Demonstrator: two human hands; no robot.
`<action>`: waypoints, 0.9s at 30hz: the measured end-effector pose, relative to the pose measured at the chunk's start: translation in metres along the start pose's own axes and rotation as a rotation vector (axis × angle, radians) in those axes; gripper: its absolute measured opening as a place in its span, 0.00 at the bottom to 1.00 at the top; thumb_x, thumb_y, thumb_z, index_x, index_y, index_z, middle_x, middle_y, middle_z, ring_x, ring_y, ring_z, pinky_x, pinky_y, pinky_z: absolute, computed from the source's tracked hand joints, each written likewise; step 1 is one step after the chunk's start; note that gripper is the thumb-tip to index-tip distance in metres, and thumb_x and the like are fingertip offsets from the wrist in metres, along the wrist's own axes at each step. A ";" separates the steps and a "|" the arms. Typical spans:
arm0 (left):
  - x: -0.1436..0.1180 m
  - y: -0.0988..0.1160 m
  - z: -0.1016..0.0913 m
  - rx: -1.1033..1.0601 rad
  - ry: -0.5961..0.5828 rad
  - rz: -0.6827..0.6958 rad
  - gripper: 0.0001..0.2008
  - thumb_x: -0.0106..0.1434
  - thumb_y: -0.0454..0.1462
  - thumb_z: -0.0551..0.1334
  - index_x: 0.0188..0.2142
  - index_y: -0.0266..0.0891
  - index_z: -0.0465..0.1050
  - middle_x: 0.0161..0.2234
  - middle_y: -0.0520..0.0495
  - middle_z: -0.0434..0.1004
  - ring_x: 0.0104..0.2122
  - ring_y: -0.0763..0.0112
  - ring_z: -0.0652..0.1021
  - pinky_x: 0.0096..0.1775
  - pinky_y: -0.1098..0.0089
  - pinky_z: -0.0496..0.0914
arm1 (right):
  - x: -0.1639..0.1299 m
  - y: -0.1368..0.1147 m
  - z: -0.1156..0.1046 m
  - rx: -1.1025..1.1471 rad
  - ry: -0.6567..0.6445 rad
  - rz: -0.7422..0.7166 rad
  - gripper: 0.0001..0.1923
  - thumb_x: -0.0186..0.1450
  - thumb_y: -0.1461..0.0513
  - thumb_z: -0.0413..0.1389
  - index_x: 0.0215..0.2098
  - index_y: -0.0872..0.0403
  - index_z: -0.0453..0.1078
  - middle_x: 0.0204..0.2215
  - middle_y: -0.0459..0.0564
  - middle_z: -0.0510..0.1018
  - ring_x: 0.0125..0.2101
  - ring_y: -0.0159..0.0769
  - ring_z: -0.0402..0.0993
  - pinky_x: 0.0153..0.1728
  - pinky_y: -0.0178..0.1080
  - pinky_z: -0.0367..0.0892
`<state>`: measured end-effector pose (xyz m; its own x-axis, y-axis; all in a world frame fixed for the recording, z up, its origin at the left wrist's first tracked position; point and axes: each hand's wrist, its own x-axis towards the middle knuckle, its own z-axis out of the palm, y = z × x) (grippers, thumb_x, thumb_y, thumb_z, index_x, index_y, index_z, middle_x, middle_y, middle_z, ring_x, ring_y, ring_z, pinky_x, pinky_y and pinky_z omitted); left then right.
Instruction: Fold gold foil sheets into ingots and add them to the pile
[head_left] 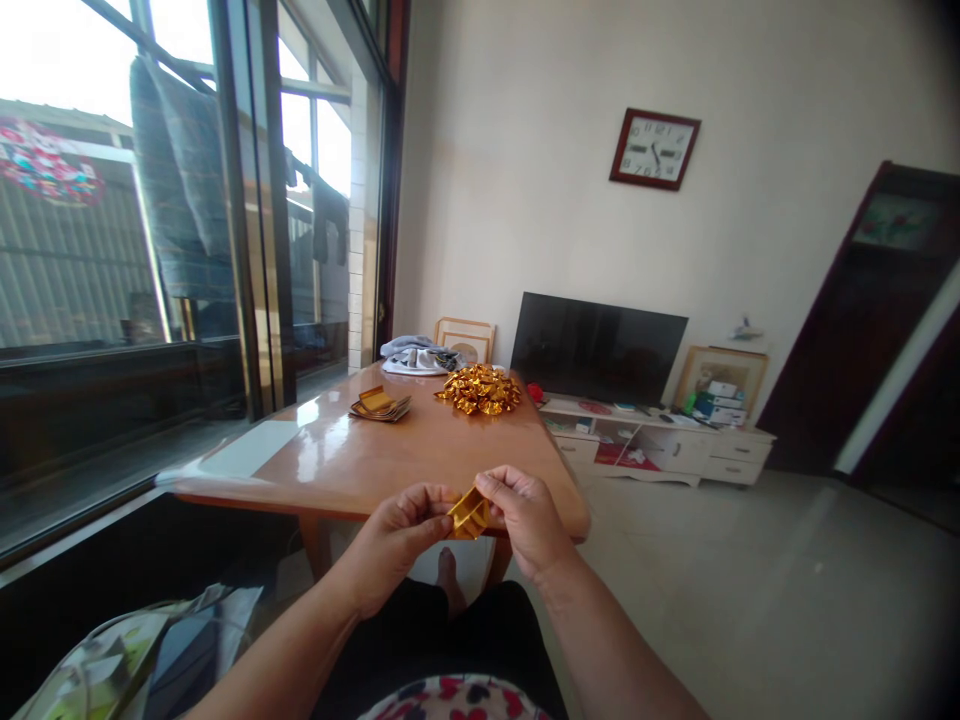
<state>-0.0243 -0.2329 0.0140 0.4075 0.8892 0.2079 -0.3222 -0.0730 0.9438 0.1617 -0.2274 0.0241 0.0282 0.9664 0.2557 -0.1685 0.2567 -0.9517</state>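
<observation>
The left hand (401,525) and the right hand (525,515) meet in front of the near edge of the table (337,460), above the person's lap. Both hands pinch one piece of folded gold paper (469,515): the left hand grips its left side with thumb and fingertips, and the right hand grips its right side the same way. The paper is held in the air, clear of the tabletop, just before the near right corner.

A pile of gold pieces (480,390) lies near the far right corner of the tabletop. A stack of flat sheets (380,406) with a gold sheet on top lies to the left of the pile, apart from it. A cloth bundle (416,356) rests at the far edge.

Beyond the table a TV (598,347) stands on a low cabinet (660,440). A clock (655,149) hangs on the wall above it. A window (150,220) runs along the left side of the room.
</observation>
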 end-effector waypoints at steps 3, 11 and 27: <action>0.000 -0.001 -0.005 -0.010 -0.023 0.017 0.17 0.57 0.40 0.75 0.44 0.38 0.77 0.40 0.44 0.83 0.41 0.63 0.81 0.47 0.66 0.71 | 0.002 -0.001 -0.004 0.015 0.020 0.005 0.18 0.57 0.49 0.69 0.27 0.55 0.74 0.19 0.40 0.66 0.23 0.28 0.57 0.26 0.33 0.53; -0.001 -0.005 -0.019 -0.032 -0.015 0.038 0.15 0.58 0.35 0.73 0.45 0.39 0.76 0.41 0.45 0.82 0.42 0.65 0.80 0.47 0.67 0.70 | 0.004 0.002 -0.006 0.064 0.000 0.033 0.18 0.56 0.50 0.70 0.28 0.55 0.73 0.20 0.40 0.67 0.23 0.27 0.56 0.25 0.33 0.49; -0.006 -0.008 -0.018 0.198 0.062 0.034 0.15 0.65 0.47 0.67 0.31 0.37 0.77 0.26 0.52 0.71 0.27 0.74 0.67 0.32 0.73 0.61 | 0.006 0.012 -0.002 0.163 0.001 0.035 0.17 0.57 0.51 0.70 0.29 0.54 0.73 0.19 0.40 0.67 0.20 0.26 0.55 0.22 0.33 0.48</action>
<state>-0.0396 -0.2290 0.0005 0.3441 0.9103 0.2301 -0.1578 -0.1855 0.9699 0.1623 -0.2186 0.0137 0.0208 0.9747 0.2226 -0.3267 0.2171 -0.9199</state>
